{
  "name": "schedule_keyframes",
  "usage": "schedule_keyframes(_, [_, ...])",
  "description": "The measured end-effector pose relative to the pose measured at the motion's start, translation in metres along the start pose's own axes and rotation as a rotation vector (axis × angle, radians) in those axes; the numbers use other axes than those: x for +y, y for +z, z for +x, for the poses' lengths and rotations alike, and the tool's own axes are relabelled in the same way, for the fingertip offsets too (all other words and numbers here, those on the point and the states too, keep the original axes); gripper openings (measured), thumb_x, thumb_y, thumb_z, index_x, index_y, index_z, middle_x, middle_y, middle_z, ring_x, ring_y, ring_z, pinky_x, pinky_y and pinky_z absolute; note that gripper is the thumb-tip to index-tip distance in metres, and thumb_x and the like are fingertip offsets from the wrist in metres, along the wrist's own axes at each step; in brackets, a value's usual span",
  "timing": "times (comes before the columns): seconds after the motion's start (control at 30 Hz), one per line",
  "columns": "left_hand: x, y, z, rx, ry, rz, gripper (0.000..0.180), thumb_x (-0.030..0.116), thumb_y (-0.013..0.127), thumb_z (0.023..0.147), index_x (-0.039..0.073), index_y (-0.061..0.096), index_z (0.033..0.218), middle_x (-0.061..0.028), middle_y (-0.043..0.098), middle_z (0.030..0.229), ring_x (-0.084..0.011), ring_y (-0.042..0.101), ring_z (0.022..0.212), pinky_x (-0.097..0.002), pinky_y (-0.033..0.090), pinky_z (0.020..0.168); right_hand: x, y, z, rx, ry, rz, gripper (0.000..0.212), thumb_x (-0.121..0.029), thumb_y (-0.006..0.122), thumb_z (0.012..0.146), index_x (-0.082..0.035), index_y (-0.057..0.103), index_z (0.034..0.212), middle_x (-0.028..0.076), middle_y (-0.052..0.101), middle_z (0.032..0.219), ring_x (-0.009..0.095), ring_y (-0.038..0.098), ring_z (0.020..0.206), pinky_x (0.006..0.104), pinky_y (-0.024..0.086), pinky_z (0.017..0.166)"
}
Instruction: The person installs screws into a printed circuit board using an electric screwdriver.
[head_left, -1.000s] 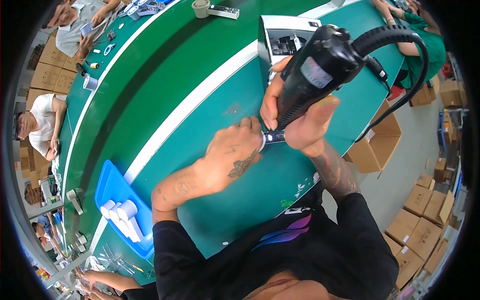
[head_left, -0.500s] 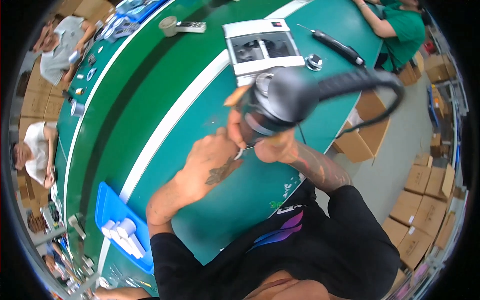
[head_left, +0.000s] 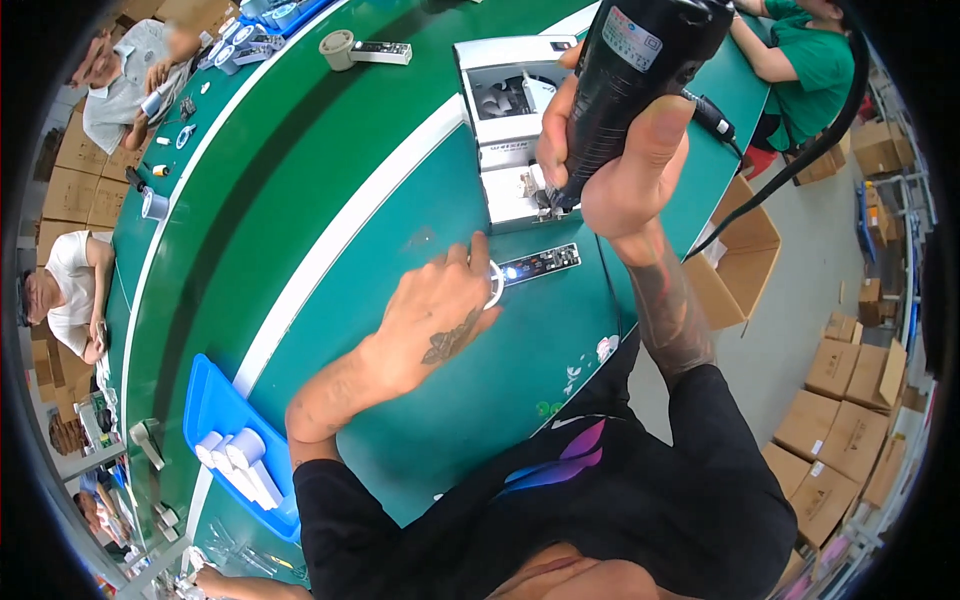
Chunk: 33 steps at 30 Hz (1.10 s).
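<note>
One blk tool [head_left: 630, 100] (R hand [head_left: 628, 198]) now at wht box [head_left: 505, 130].

The left hand [head_left: 435, 308] curls palm down, its forearm [head_left: 335, 398] slanting inward; the right hand [head_left: 625, 195] is raised, clenched, thumb [head_left: 660, 130] extended.

Bright overall light; shadowy band runs along green belt [head_left: 310, 180]; white glare spot on circuit board [head_left: 543, 263]; fisheye bends edges, black rim

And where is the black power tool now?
In the head view, the black power tool is at upper right, in the right hand, its tip by the white machine.
</note>
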<state>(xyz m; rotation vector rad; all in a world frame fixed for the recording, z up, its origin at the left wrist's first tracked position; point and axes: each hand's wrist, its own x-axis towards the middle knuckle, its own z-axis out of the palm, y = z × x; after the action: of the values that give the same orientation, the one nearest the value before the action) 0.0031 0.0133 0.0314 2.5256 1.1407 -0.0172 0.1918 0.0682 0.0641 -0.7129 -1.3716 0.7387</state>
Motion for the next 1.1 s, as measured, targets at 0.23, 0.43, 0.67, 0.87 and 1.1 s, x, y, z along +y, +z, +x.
schedule_keyframes(0.23, [-0.003, 0.003, 0.002, -0.012, -0.030, -0.049, 0.063, 0.022, 0.075, 0.084, -0.011, 0.046, 0.129, -0.0220, 0.061, 0.092, -0.0381, 0.066, 0.082, -0.0441, 0.054, 0.067, -0.008, 0.004, -0.035, -0.083, 0.280, 0.211, 0.102, -0.091, 0.033, 0.078, -0.001, 0.039, 0.123, 0.008, 0.050, 0.059, 0.015, 0.048, 0.042, 0.0289, 0.043, 0.041])
schedule_keyframes(0.43, [-0.005, 0.006, 0.001, 0.046, 0.038, 0.013, 0.062, 0.017, 0.077, 0.079, -0.018, 0.048, 0.122, -0.0214, 0.063, 0.091, -0.0311, 0.070, 0.078, -0.0359, 0.057, 0.062, -0.003, 0.020, -0.044, -0.098, 0.299, 0.264, 0.103, -0.092, 0.029, 0.078, 0.001, 0.040, 0.121, 0.008, 0.050, 0.059, 0.014, 0.047, 0.042, 0.0279, 0.043, 0.041])
schedule_keyframes(0.67, [-0.005, 0.009, 0.000, 0.038, 0.032, 0.026, 0.064, 0.018, 0.078, 0.078, -0.017, 0.048, 0.121, -0.0210, 0.063, 0.090, -0.0309, 0.070, 0.077, -0.0351, 0.057, 0.062, 0.002, 0.022, -0.051, -0.093, 0.319, 0.277, 0.102, -0.092, 0.031, 0.077, 0.000, 0.040, 0.120, 0.008, 0.050, 0.061, 0.015, 0.046, 0.042, 0.0285, 0.042, 0.042])
schedule_keyframes(0.87, [-0.006, 0.009, 0.000, 0.038, 0.044, 0.023, 0.058, 0.019, 0.078, 0.079, -0.015, 0.049, 0.115, -0.0203, 0.062, 0.089, -0.0314, 0.070, 0.077, -0.0360, 0.057, 0.063, 0.003, 0.021, -0.058, -0.126, 0.356, 0.325, 0.102, -0.093, 0.039, 0.073, -0.002, 0.040, 0.118, 0.008, 0.050, 0.062, 0.016, 0.047, 0.044, 0.0291, 0.042, 0.043])
schedule_keyframes(1.1, [-0.012, 0.007, 0.001, 0.038, 0.043, -0.220, 0.051, 0.018, 0.077, 0.080, -0.009, 0.050, 0.113, -0.0201, 0.061, 0.093, -0.0351, 0.068, 0.078, -0.0417, 0.056, 0.065, 0.005, 0.021, -0.070, -0.146, 0.390, 0.497, 0.096, -0.089, 0.061, 0.063, -0.001, 0.048, 0.099, 0.008, 0.053, 0.061, 0.019, 0.055, 0.052, 0.0298, 0.046, 0.049])
